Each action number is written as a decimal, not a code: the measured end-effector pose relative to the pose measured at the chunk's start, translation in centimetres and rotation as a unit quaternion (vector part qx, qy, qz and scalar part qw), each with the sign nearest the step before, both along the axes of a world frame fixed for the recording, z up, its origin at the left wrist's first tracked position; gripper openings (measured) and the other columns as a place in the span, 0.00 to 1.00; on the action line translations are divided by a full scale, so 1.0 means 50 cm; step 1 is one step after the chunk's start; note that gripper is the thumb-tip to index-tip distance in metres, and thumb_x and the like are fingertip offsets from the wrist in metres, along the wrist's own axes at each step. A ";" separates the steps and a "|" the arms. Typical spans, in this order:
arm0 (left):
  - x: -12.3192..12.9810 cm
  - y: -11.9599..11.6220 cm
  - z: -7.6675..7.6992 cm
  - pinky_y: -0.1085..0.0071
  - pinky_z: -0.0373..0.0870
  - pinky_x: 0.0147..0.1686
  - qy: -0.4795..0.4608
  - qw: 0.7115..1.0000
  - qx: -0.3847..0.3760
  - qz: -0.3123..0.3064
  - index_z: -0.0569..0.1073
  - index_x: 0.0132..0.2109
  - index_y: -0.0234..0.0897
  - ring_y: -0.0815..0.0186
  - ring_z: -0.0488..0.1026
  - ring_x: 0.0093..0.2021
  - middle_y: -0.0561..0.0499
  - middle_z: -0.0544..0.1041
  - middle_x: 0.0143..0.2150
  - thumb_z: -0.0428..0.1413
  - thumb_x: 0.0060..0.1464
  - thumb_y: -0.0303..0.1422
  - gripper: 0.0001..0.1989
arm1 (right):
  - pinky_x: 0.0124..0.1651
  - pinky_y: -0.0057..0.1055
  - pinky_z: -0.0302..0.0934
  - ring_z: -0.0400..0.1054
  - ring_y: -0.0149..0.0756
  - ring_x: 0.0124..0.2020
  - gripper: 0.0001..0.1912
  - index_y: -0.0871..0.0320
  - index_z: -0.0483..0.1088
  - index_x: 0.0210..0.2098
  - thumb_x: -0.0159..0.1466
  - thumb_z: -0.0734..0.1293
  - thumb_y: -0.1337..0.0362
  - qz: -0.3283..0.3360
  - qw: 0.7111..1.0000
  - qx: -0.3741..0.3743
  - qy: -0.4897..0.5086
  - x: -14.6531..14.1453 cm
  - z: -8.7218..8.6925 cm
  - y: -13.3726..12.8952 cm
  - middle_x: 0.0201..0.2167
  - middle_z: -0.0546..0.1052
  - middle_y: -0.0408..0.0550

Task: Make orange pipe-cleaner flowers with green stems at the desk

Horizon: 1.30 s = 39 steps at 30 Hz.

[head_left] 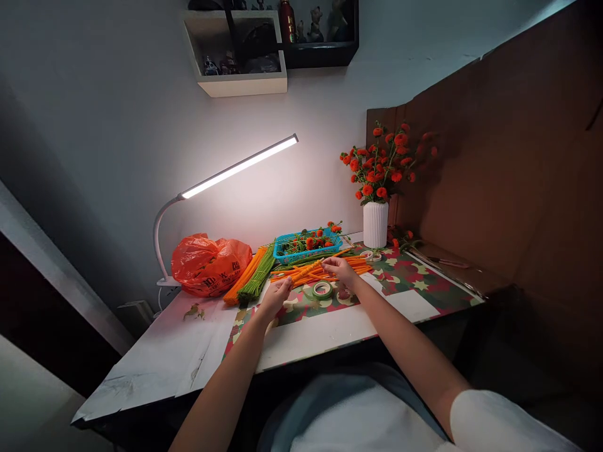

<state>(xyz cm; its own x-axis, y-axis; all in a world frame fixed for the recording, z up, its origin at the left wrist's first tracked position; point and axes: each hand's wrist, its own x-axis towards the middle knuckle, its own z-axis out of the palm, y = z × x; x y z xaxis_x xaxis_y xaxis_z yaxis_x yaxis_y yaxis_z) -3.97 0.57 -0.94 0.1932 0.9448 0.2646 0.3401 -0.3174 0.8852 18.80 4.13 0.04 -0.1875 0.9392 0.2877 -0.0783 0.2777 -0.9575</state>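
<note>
An orange chenille stem (308, 272), bumpy along its length, stretches between my two hands over the desk. My left hand (279, 295) pinches its near left end with closed fingers. At the other end, the fingertips of my right hand (341, 271) are closed on it. Loose orange chenille stems (358, 267) lie spread just behind and beneath my hands. A roll of green tape (322, 290) rests flat on the camouflage-patterned mat (348, 300), between my forearms. Farther back, a blue basket (283, 257) holds small orange-red flowers with green stems.
Left of the basket lie green (257, 276) and orange bundles (245, 276) of stems beside a red plastic bag (210, 263). A lit desk lamp (240, 167) arches above. A white ribbed vase (375, 225) with orange-red flowers stands back right, before a brown cardboard panel (499, 169).
</note>
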 end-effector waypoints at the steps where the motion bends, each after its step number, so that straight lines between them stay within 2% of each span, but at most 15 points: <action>1: -0.001 -0.001 0.001 0.73 0.45 0.19 0.016 1.000 0.009 -0.001 0.58 0.23 0.39 0.73 0.47 0.18 0.59 0.50 0.17 0.43 0.50 0.60 0.27 | 0.32 0.29 0.61 0.66 0.32 0.29 0.19 0.59 0.72 0.27 0.45 0.73 0.50 0.003 1.000 -0.010 -0.003 0.005 0.002 -0.001 0.26 0.74 0.44; 7: -0.004 -0.004 0.006 0.72 0.49 0.23 0.119 0.990 0.066 0.027 0.59 0.22 0.38 0.70 0.53 0.21 0.56 0.55 0.18 0.41 0.52 0.56 0.27 | 0.38 0.33 0.63 0.70 0.37 0.34 0.18 0.60 0.74 0.28 0.45 0.75 0.53 -0.014 0.999 -0.022 -0.029 0.017 -0.003 0.007 0.28 0.77 0.47; 23: 0.000 -0.019 0.018 0.72 0.52 0.23 0.155 0.985 0.071 -0.016 0.59 0.20 0.38 0.69 0.54 0.20 0.56 0.58 0.17 0.43 0.53 0.53 0.25 | 0.36 0.34 0.65 0.72 0.39 0.32 0.13 0.60 0.78 0.29 0.50 0.73 0.56 -0.006 0.990 0.020 -0.142 0.030 -0.024 0.026 0.29 0.79 0.50; 26: -0.001 -0.021 0.017 0.73 0.52 0.23 0.169 0.984 0.057 -0.016 0.60 0.20 0.38 0.69 0.55 0.20 0.56 0.58 0.17 0.43 0.53 0.53 0.25 | 0.41 0.37 0.62 0.71 0.41 0.34 0.10 0.58 0.78 0.28 0.51 0.73 0.57 -0.071 0.971 0.054 -0.222 0.035 -0.019 0.020 0.29 0.79 0.50; 28: -0.002 -0.022 0.016 0.73 0.52 0.22 0.174 0.983 0.057 -0.017 0.60 0.21 0.38 0.69 0.54 0.21 0.56 0.58 0.18 0.44 0.53 0.53 0.25 | 0.46 0.40 0.57 0.71 0.42 0.36 0.08 0.56 0.78 0.27 0.53 0.72 0.57 -0.125 0.948 0.091 -0.279 0.038 -0.015 0.015 0.30 0.79 0.49; 31: -0.002 -0.023 0.016 0.73 0.51 0.23 0.183 0.980 0.069 -0.021 0.60 0.20 0.38 0.70 0.54 0.21 0.56 0.58 0.17 0.45 0.54 0.51 0.24 | 0.48 0.41 0.50 0.69 0.42 0.37 0.09 0.54 0.77 0.25 0.57 0.69 0.57 -0.169 0.915 0.145 -0.338 0.038 -0.009 0.006 0.31 0.79 0.47; 35: -0.002 -0.020 0.015 0.72 0.52 0.24 0.195 0.978 0.077 -0.012 0.59 0.21 0.38 0.68 0.56 0.21 0.55 0.59 0.18 0.44 0.54 0.50 0.23 | 0.46 0.39 0.45 0.66 0.40 0.38 0.13 0.55 0.75 0.25 0.62 0.66 0.57 -0.219 0.880 0.212 -0.364 0.030 -0.007 -0.002 0.31 0.79 0.47; 39: -0.001 -0.017 0.013 0.71 0.52 0.24 0.186 0.979 0.086 0.005 0.59 0.21 0.39 0.67 0.57 0.21 0.54 0.60 0.18 0.44 0.54 0.50 0.22 | 0.46 0.39 0.43 0.65 0.39 0.36 0.13 0.56 0.73 0.26 0.64 0.64 0.58 -0.249 0.860 0.256 -0.364 0.025 -0.008 -0.006 0.30 0.78 0.47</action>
